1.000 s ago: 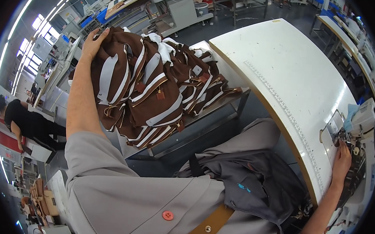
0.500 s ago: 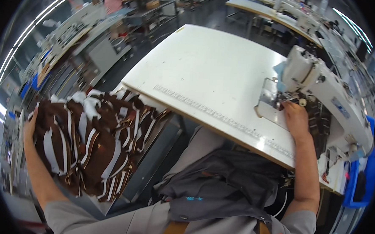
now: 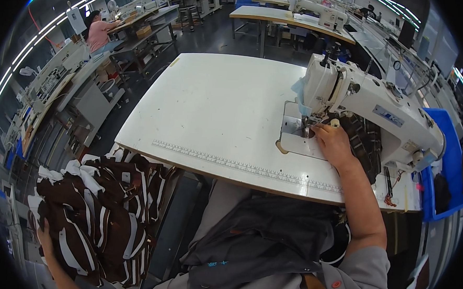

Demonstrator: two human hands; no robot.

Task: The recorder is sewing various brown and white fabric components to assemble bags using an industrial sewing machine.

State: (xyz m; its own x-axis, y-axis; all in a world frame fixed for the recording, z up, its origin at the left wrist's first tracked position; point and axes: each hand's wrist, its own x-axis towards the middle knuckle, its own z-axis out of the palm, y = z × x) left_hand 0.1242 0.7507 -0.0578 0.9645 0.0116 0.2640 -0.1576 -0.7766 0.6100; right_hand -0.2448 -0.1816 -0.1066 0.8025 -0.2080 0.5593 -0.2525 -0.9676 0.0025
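Note:
My right hand (image 3: 333, 144) is at the needle area of a white sewing machine (image 3: 367, 94), fingertips pinched together beside the presser foot (image 3: 310, 122). What they pinch is too small to make out. Behind that hand, a dark brown patterned strip of fabric (image 3: 365, 143) lies bunched under the machine arm. Far to the left, my left hand (image 3: 44, 239) grips the outer edge of a heap of brown garment pieces (image 3: 117, 217) with white stripes. Its fingers are partly hidden by cloth.
The white sewing table (image 3: 217, 107) has a printed ruler (image 3: 240, 168) along its near edge. A blue bin (image 3: 435, 207) stands right of the machine. Dark grey cloth (image 3: 258, 235) covers my lap. A person in pink (image 3: 98, 35) sits at a far bench.
The view has swung, so table and machine appear farther left and the heap lower. My left hand has slid down the heap's outer side. My right hand remains by the presser foot.

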